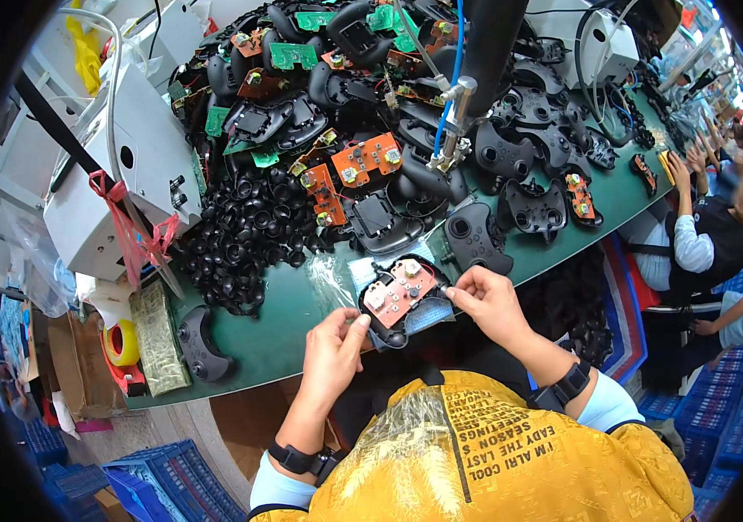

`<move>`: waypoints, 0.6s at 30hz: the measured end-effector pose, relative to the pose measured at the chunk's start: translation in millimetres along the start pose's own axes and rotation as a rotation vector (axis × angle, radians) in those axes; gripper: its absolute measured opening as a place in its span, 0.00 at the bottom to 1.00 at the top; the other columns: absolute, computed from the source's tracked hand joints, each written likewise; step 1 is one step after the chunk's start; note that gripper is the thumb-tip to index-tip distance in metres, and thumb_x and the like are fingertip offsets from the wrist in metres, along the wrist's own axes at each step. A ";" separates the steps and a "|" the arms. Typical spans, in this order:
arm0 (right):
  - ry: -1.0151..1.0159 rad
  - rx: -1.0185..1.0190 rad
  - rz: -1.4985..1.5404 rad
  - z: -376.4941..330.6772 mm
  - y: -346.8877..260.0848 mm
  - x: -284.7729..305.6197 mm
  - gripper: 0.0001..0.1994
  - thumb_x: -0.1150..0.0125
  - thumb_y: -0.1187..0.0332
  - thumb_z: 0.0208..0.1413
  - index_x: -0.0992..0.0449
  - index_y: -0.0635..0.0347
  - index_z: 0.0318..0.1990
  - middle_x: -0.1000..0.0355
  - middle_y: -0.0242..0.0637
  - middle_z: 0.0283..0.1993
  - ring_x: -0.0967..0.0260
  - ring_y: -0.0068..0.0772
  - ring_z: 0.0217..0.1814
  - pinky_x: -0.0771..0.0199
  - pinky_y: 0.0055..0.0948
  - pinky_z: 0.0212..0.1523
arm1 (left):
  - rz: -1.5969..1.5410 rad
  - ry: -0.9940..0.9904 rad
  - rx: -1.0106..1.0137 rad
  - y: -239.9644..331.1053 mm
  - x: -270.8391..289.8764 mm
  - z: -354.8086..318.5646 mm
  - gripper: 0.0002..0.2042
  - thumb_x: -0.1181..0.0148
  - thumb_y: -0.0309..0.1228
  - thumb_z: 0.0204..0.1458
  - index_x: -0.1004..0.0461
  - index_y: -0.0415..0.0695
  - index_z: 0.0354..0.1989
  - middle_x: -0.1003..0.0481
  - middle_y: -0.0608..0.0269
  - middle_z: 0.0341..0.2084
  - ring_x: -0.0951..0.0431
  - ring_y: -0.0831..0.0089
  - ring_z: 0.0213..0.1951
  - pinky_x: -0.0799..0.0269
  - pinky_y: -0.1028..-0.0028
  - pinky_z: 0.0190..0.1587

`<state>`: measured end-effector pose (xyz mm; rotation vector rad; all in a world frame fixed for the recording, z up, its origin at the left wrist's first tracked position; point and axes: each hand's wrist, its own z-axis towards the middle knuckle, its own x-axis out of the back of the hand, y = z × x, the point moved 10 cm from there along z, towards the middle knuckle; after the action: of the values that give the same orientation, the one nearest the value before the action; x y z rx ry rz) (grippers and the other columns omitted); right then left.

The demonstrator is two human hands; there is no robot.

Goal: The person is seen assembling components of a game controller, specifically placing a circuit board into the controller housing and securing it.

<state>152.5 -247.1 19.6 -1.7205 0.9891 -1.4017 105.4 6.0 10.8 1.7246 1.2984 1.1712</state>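
Observation:
In front of me an opened game controller [417,327] lies on a light blue pad [451,311], at the table's near edge. Its black shell holds a reddish-orange circuit board [402,294] with two pale joystick modules. My left hand [332,348] is closed, thumb and forefinger at the shell's left side. The right hand [491,304] pinches near the shell's right end, with a small dark bit at its fingertips that I cannot make out. Close by, just beyond the pad, sits a closed black controller [477,237].
Black thumbstick caps [245,222] are heaped left of centre. Behind rises a pile of controller shells and boards [363,161]. An upright tool with a metal fitting [456,130] stands mid-table. Yellow tape [122,342] lies left, and a co-worker [710,217] sits at right.

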 end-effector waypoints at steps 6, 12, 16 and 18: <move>-0.012 -0.009 0.021 -8.3 6.3 -3.5 0.11 0.33 0.67 0.55 0.25 0.67 0.30 0.30 0.33 0.20 0.36 0.19 0.21 0.35 0.25 0.25 | 0.165 0.081 -0.101 3.4 5.5 22.1 0.12 0.43 0.32 0.62 0.24 0.33 0.44 0.24 0.63 0.17 0.31 0.83 0.13 0.37 0.78 0.16; 0.000 -0.010 0.109 -3.0 17.2 -3.6 0.11 0.35 0.67 0.57 0.25 0.67 0.30 0.31 0.31 0.20 0.37 0.16 0.22 0.37 0.24 0.25 | 0.216 0.096 -0.068 -0.4 3.2 37.1 0.10 0.39 0.32 0.60 0.25 0.36 0.38 0.24 0.64 0.16 0.31 0.82 0.14 0.37 0.77 0.16; -0.007 -0.002 0.108 0.1 13.0 -5.9 0.11 0.35 0.67 0.58 0.25 0.67 0.29 0.32 0.31 0.19 0.38 0.16 0.22 0.37 0.24 0.24 | 0.244 0.174 -0.139 3.9 9.0 38.4 0.09 0.37 0.30 0.58 0.27 0.37 0.37 0.25 0.65 0.15 0.29 0.82 0.16 0.37 0.77 0.16; -0.037 0.012 0.064 1.1 11.9 -10.1 0.11 0.36 0.67 0.58 0.25 0.67 0.29 0.32 0.31 0.19 0.38 0.16 0.22 0.37 0.24 0.24 | 0.222 0.201 -0.160 3.4 11.8 38.0 0.10 0.37 0.30 0.58 0.28 0.37 0.38 0.26 0.65 0.16 0.28 0.82 0.17 0.37 0.78 0.16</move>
<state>150.7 -243.6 4.4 -1.6852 1.0047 -1.3276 143.1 16.5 2.8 1.6995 1.1108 1.5665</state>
